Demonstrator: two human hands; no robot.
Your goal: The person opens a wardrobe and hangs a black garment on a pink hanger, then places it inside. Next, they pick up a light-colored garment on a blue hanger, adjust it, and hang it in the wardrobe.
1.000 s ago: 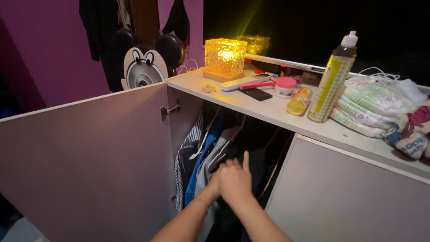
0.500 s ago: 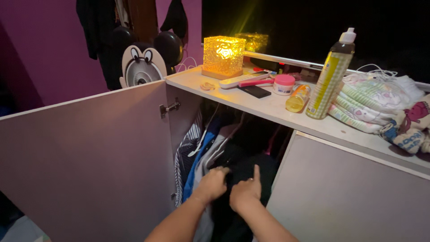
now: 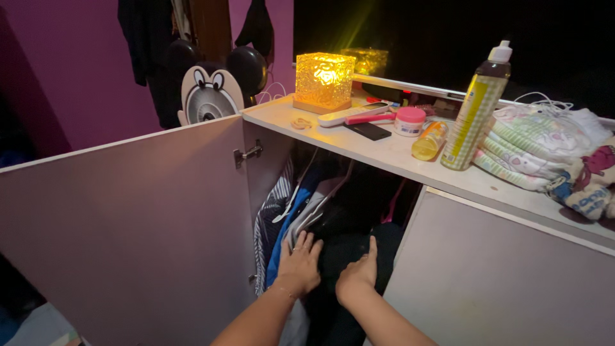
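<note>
Both hands have slid apart: left hand (image 3: 300, 259) and right hand (image 3: 359, 272), spread flat, press dark clothes (image 3: 346, 247) hanging straight ahead.

Both forearms bare, no sleeves in view. Left hand (image 3: 300, 261): ring on one finger, thin band/bracelet at the wrist. Right hand (image 3: 359, 277): no ring or watch visible. Nails look short & unpainted, but light's too dim to be sure.
</note>
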